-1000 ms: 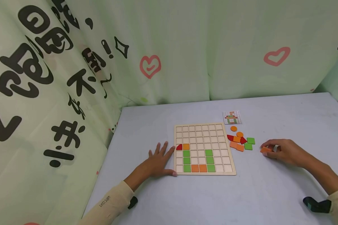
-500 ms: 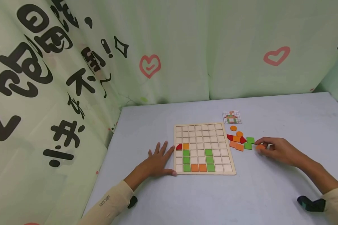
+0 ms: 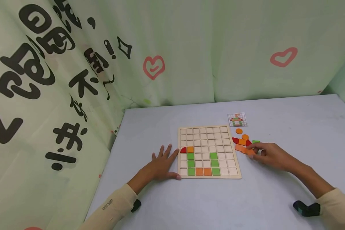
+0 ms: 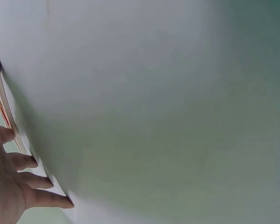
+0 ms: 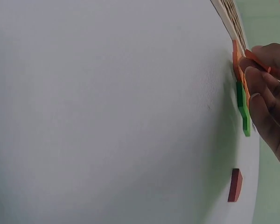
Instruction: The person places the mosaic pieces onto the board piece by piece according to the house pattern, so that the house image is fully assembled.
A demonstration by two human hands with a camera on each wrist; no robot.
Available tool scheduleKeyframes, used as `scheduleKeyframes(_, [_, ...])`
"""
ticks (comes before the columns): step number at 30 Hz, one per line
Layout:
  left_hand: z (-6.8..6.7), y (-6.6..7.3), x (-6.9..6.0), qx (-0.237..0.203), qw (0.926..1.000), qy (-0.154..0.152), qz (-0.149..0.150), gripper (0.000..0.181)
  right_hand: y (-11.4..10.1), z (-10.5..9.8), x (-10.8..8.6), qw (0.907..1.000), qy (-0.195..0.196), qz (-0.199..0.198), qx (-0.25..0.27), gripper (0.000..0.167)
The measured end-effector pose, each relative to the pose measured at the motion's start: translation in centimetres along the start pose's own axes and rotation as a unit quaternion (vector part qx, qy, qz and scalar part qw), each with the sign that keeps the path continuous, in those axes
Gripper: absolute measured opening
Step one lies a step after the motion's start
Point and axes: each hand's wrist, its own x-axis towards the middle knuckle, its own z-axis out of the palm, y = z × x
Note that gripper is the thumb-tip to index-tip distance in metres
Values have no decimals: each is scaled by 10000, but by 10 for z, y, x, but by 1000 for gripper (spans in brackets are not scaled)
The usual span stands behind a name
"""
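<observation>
Pinches an orange tile [image 3: 250,152], tilted, in the right hand [image 3: 268,155], over loose tiles [image 3: 242,142] bunched beside a square wooden board [image 3: 224,147]. Touches the board's left edge with the left hand [image 3: 161,166]. Shows, in its grid, two three-tile green columns [image 3: 191,163], two orange squares [image 3: 199,172] between at bottom, and a yellow-orange square [image 3: 190,149] beside a red piece [image 3: 183,150] above left.

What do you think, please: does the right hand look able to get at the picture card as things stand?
Probably yes: the picture card lies uncovered beyond the loose pieces, though the right hand would likely first need to release the orange piece it pinches.
</observation>
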Motion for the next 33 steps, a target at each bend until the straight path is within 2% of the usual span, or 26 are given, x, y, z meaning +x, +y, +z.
scheduleKeyframes(10, [-1, 1, 0, 25, 10000, -31, 37, 113, -13, 11, 4, 9997, -112, -127, 162, 37])
scheduleKeyframes(22, [-3, 2, 0, -7, 10000, -24, -13, 113, -16, 14, 6, 9996, -200, -199, 89, 40])
scheduleKeyframes(33, [-2, 0, 1, 40, 10000, -13, 8, 113, -20, 16, 8, 9991, -151, -318, 242, 39])
